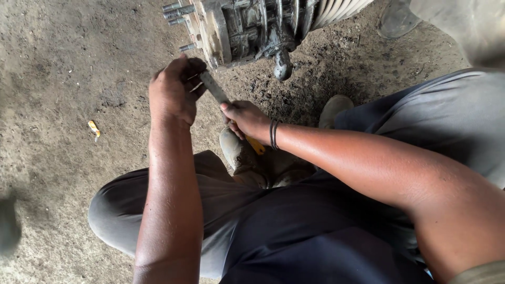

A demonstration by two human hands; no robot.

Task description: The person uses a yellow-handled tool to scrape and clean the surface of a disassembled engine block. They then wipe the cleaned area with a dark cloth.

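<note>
My left hand [172,90] is closed around a small thin metal piece, a pin or wire whose light ends stick out by the fingers. My right hand [246,119] grips a flat metal file [214,88] by its yellow handle, and the blade's tip lies against the piece in my left hand. Both hands are held just below a dirty metal engine block [247,26] with studs sticking out on its left side. I am crouched low, knees spread, with my shoe [238,151] under the right hand.
The ground is packed grey dirt, darkened with oil stains below the engine. A small yellow scrap [94,128] lies on the dirt at left. Another shoe [333,110] shows at centre right, and a grey boot and trouser leg [400,18] stand at top right.
</note>
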